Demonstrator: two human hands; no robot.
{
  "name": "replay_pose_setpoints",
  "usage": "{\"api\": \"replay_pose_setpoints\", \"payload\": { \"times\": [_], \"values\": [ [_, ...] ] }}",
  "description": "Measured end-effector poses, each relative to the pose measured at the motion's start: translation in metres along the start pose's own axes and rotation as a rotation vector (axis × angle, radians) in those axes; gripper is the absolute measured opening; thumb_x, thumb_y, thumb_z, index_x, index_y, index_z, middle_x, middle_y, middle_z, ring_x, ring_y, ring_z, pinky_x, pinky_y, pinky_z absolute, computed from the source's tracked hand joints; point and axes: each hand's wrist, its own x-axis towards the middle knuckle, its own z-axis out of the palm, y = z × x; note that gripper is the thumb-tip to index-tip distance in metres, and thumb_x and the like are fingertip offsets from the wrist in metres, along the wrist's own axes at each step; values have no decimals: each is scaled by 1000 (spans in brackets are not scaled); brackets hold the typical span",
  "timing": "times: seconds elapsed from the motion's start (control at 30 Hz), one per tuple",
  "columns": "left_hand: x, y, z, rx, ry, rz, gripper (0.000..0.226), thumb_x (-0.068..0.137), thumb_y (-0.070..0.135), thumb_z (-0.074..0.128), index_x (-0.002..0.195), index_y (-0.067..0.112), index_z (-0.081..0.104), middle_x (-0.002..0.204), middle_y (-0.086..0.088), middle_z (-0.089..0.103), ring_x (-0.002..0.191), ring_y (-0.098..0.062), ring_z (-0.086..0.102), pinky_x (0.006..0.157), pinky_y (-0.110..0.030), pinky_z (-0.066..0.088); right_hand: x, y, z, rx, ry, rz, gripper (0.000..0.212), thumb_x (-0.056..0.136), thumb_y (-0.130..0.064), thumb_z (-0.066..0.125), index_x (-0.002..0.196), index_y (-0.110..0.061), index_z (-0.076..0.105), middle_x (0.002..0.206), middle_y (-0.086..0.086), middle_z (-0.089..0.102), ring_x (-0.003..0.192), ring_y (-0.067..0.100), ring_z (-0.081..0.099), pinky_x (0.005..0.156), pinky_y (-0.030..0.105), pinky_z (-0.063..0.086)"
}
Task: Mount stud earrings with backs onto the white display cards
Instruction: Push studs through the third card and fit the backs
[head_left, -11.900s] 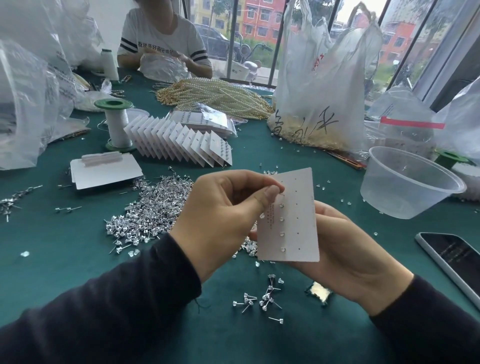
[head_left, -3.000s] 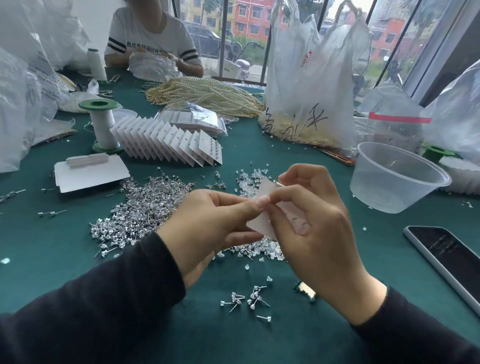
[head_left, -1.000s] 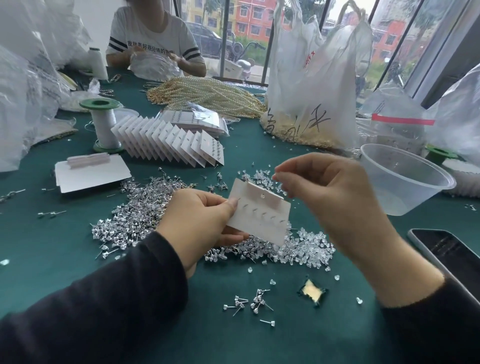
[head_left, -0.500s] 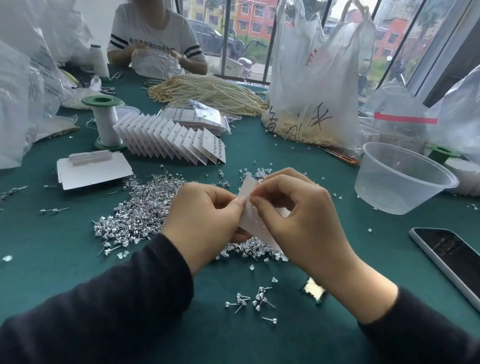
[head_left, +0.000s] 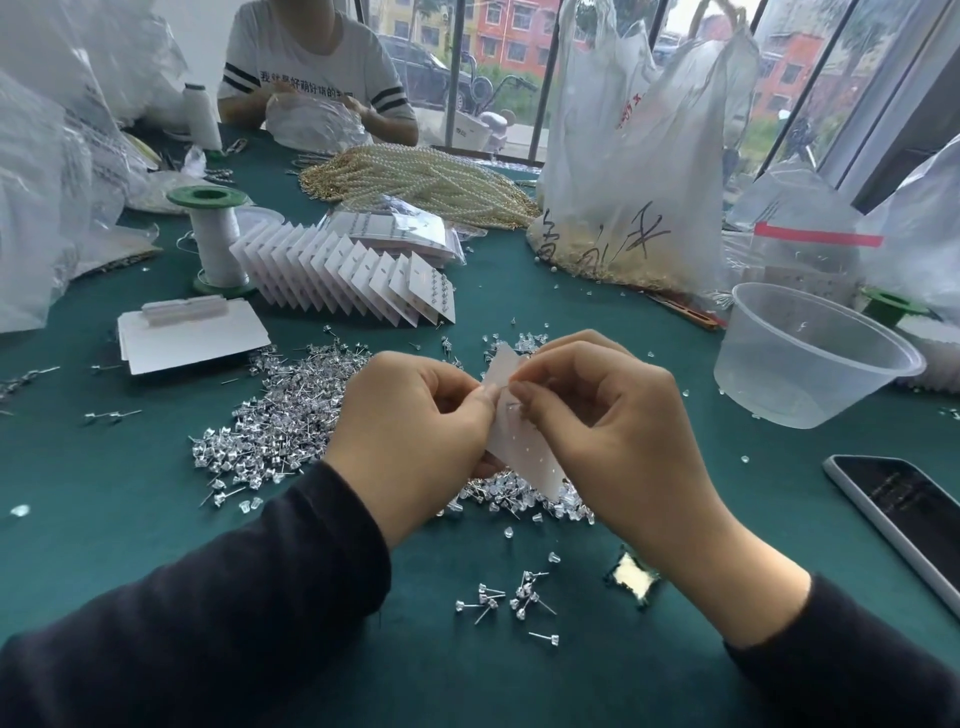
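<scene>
Matt green cloth table (head_left: 130, 519), shiny metal studs (head_left: 280, 415), translucent plastic bowl (head_left: 810, 358).

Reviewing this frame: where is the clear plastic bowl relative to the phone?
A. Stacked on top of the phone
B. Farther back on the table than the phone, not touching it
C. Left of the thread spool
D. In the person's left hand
B. The clear plastic bowl stands on the green table, behind the phone, with bare cloth between them.
</scene>
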Motion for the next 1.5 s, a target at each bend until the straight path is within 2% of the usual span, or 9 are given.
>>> {"api": "replay_pose_setpoints", "payload": {
  "times": [0.33,0.47,0.6,0.73,0.9,1.07,1.23,1.37,1.5],
  "values": [
    [1,-6,-2,126,14,92,23,82,11,62,60,9,70,55,-10,69,48,-21,67,59,-44,58,1,-2,0,19,-62,32,12,76,4,69,73,-8,72,79,-1,65,68,9,62,63,19,49],
    [1,-6,-2,133,13,130,20,79,18,62,65,7,70,56,-10,69,53,-23,68,60,-44,58,-2,-3,1,12,-11,0,13,75,3,70,73,-9,73,77,-2,66,72,9,63,64,22,50],
    [-1,-6,-1,107,24,143,26,85,12,59,63,1,68,56,-16,67,50,-21,67,54,-44,58,-4,-3,3,-3,15,-16,10,75,3,69,74,-6,74,79,0,66,74,13,63,67,32,53],
    [-3,-3,0,56,5,133,27,86,11,56,66,-2,68,62,-23,66,52,-23,67,52,-41,58,-6,-4,4,21,49,-44,6,74,-2,69,74,-6,73,80,0,65,72,13,63,65,32,52],
    [-1,-2,-1,-54,-29,49,27,88,8,54,66,-1,68,60,-21,66,49,-27,66,50,-39,58,-6,-5,6,0,49,-46,5,75,-6,67,75,-8,72,79,-2,64,68,17,62,63,35,51],
    [-1,-2,1,7,5,100,26,86,9,56,65,0,68,57,-17,66,49,-24,66,49,-42,57,-4,-4,2,-37,55,-50,5,75,-3,67,73,-7,69,75,1,64,67,12,61,64,28,53],
    [-2,-2,0,87,13,155,27,86,10,57,63,1,67,53,-11,65,46,-18,66,49,-39,57,-5,-4,4,-72,37,-81,7,74,1,66,70,-4,68,74,4,63,64,14,60,60,30,51],
    [-3,-2,-1,129,12,183,28,86,11,56,62,0,66,53,-14,65,45,-17,65,49,-38,56,-6,-4,5,-38,14,-86,6,73,0,63,70,-3,67,75,4,61,65,17,59,60,35,50],
    [-2,-4,-2,113,-1,199,33,85,20,57,58,1,63,49,-13,62,41,-18,61,45,-30,52,-7,-4,6,-46,37,-132,7,74,-1,61,70,-2,67,75,4,61,65,17,59,60,34,50]
  ]
}}
